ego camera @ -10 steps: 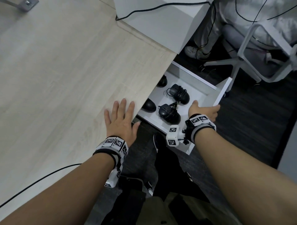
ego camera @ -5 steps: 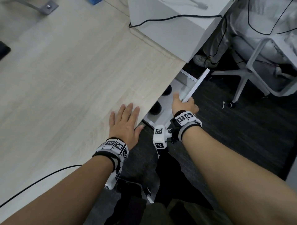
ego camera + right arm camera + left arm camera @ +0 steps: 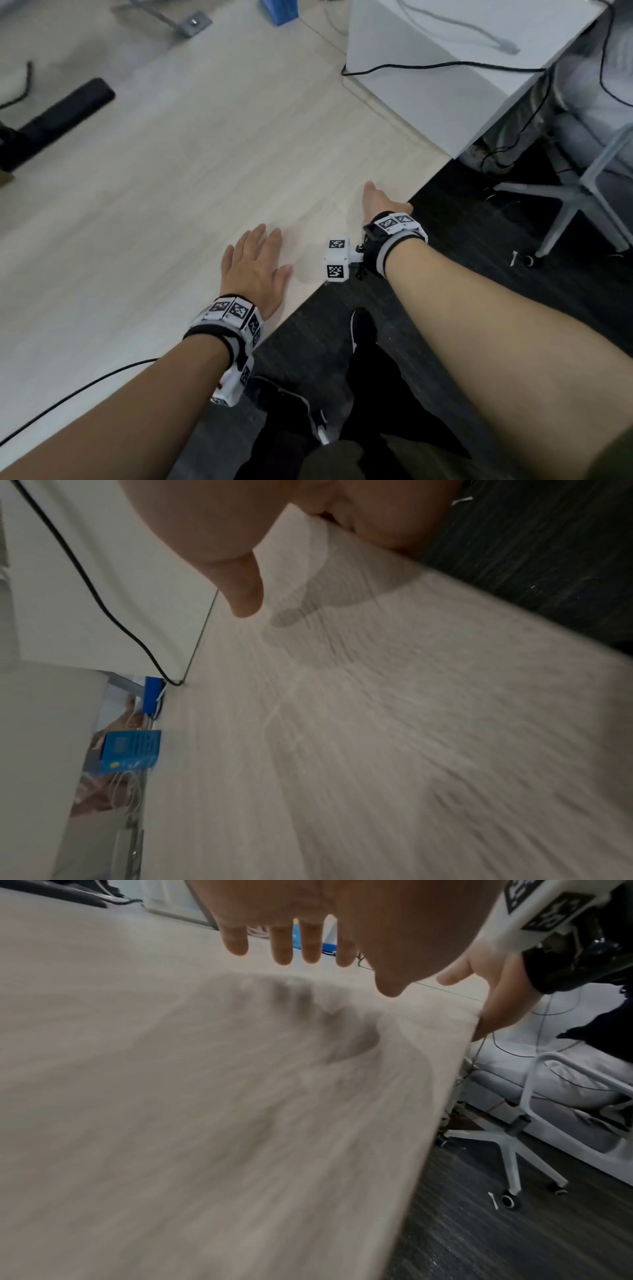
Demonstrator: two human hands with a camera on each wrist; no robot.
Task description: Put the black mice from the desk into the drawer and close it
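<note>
An office: pale wood desk [image 3: 171,192], swivel chair [image 3: 582,192] (white, on castors), trailing cable [image 3: 445,66].

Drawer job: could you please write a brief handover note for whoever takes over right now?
Left hand lies flat and open on the desk. Right hand is at the desk's front edge, thumb on top, fingers hidden below. No black mice show on the desk; the drawer is out of sight under it, apparently closed. To do: confirm it is fully shut.

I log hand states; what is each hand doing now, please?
Left hand: open, flat over the pale wooden desk.
Right hand: at the desk edge; fingers hidden.
</note>
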